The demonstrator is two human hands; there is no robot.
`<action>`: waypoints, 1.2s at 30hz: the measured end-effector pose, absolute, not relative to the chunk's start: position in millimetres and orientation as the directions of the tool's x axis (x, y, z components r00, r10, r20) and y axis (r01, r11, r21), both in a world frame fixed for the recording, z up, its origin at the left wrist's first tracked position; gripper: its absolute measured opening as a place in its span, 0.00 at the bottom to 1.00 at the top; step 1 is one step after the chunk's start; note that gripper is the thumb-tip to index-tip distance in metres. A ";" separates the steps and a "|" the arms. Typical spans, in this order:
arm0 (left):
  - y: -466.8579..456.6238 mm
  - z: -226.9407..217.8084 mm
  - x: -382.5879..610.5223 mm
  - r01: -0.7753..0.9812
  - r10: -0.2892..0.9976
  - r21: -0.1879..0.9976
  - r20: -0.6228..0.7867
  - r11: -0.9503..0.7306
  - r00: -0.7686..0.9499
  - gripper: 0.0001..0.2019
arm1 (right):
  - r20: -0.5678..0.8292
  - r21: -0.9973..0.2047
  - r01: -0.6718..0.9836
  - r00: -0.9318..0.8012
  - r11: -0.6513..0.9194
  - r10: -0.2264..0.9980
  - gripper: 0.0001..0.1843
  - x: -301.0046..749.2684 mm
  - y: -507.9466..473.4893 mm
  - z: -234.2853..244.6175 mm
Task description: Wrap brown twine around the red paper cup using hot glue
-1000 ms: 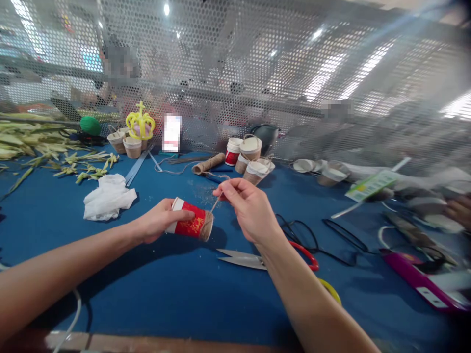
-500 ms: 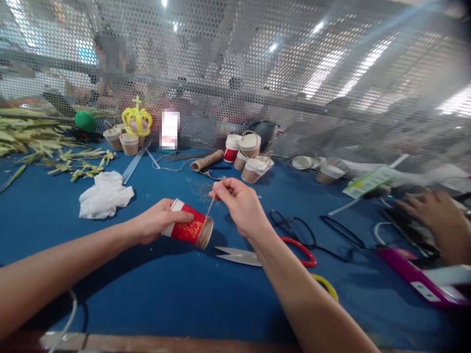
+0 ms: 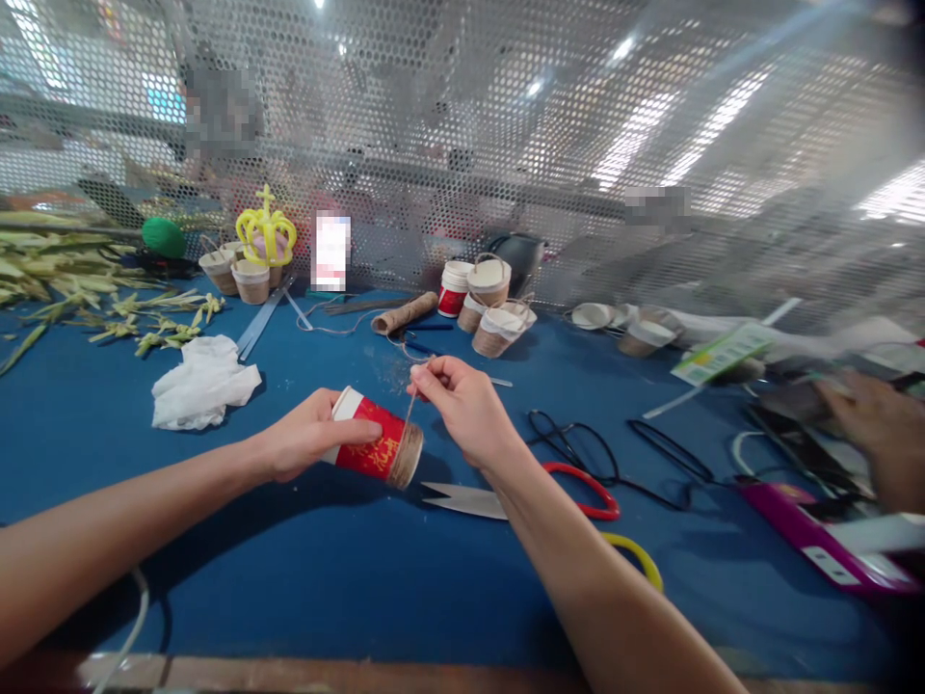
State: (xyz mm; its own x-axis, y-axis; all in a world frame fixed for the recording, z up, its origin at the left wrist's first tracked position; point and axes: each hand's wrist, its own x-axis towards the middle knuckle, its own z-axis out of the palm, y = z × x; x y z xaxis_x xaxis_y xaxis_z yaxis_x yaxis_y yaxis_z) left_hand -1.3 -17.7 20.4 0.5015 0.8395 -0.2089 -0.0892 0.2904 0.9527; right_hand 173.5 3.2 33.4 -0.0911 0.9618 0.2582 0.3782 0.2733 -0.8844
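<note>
My left hand (image 3: 307,436) grips a red and white paper cup (image 3: 372,445), tilted on its side with its base toward the right. Brown twine (image 3: 406,457) is wound in rows round the base end. Between thumb and fingertips, my right hand (image 3: 462,405) pinches the twine's free length, which runs taut up from the cup. Scissors (image 3: 466,499) with one red and one yellow handle lie below my right hand, partly hidden by the forearm. Behind the hands a roll of twine (image 3: 406,314) rests on the blue table.
Twine-wrapped cups (image 3: 498,330) stand at the back beside a red cup (image 3: 453,289). White crumpled tissue (image 3: 204,384), a yellow crown (image 3: 266,236) and dried husks (image 3: 50,275) are on the left. Black cords (image 3: 578,448) and a purple power strip (image 3: 824,540) lie right, near another person's hand (image 3: 878,434).
The cup has turned slightly in my left hand, and my right hand has shifted a little left with the twine. The other person's hand at the right has moved.
</note>
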 end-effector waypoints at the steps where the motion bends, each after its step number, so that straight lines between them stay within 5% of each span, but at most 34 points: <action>1: -18.1 20.2 -1.7 -0.088 0.840 0.957 -0.198 0.278 0.506 0.10 | 0.249 -0.886 0.379 -0.094 0.266 0.964 0.11 173.1 2.6 33.6; 28: -20.6 24.8 -3.0 -0.063 0.876 0.987 -0.101 0.148 0.472 0.08 | 0.192 -0.827 0.506 -0.151 0.243 0.970 0.12 170.8 -1.5 32.9; 36: -11.0 24.5 0.3 -0.293 0.935 0.920 -0.166 0.262 0.313 0.08 | 0.139 -0.839 0.517 -0.098 0.169 0.986 0.16 172.9 6.8 25.2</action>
State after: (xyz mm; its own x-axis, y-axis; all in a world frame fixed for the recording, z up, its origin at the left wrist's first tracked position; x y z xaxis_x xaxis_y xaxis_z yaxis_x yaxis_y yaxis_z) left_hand 0.3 -11.0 24.5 0.3135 0.9350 -0.1661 -0.2931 0.2616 0.9196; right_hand 172.9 6.8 25.2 -0.0978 0.9855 0.1386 0.5173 0.1693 -0.8389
